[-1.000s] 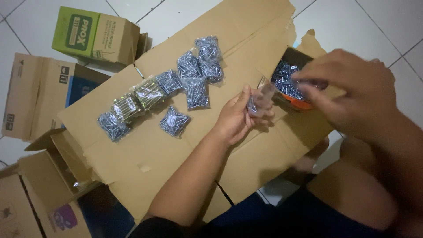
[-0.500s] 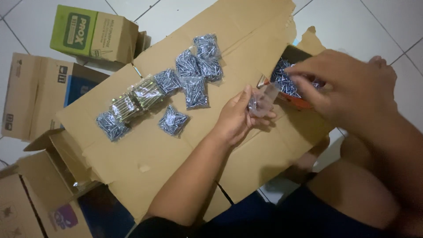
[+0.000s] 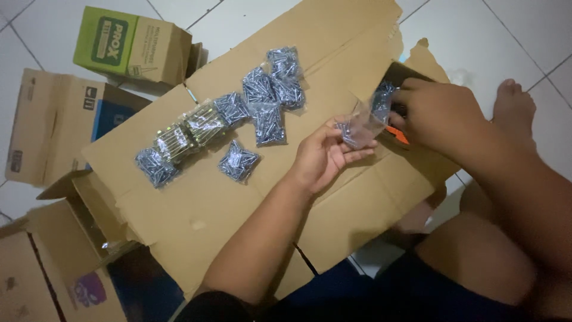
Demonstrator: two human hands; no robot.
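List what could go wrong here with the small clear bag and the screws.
1. The left hand holds the small clear bag only by its fingers while the right hand brings screws to its mouth; some may miss and scatter over the flattened cardboard.
2. Sharp screw tips might prick fingers or pierce the thin bag.
3. A bare foot rests close by, so dropped screws could be stepped on.

White tiled floor [image 3: 500, 36] carries flattened cardboard sheet [image 3: 333, 53]; on the sheet, packed screw bags [image 3: 262, 101] left of the screw box [image 3: 396, 77].
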